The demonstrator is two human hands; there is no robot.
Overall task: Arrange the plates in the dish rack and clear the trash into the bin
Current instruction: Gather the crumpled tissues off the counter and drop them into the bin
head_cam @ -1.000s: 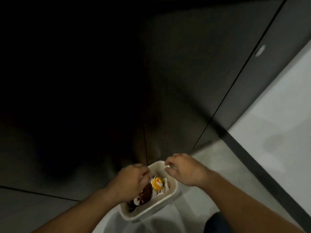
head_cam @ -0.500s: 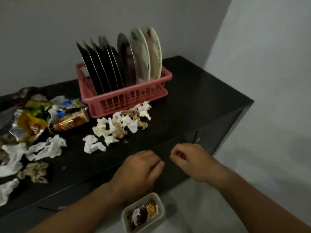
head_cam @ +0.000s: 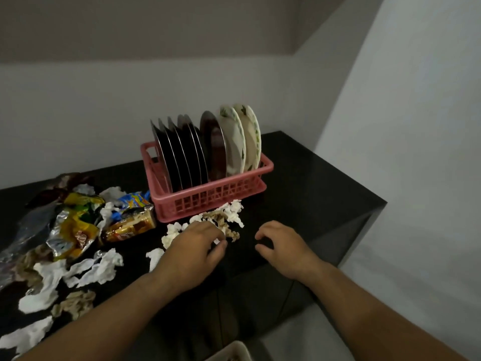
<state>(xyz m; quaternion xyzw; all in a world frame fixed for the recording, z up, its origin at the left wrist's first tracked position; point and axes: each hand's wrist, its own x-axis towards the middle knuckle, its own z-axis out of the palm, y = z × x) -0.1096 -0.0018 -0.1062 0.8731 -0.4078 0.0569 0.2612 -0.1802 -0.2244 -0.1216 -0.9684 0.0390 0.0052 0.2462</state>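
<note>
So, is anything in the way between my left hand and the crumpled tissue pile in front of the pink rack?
Nothing visible. Your left hand is over the near edge of the tissue pile; the pink rack stands behind the pile, not between.

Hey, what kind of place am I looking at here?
Probably a home kitchen or dining corner: a pink dish rack holding upright plates sits on a dark countertop, with crumpled tissues and snack wrappers strewn beside it.
</note>
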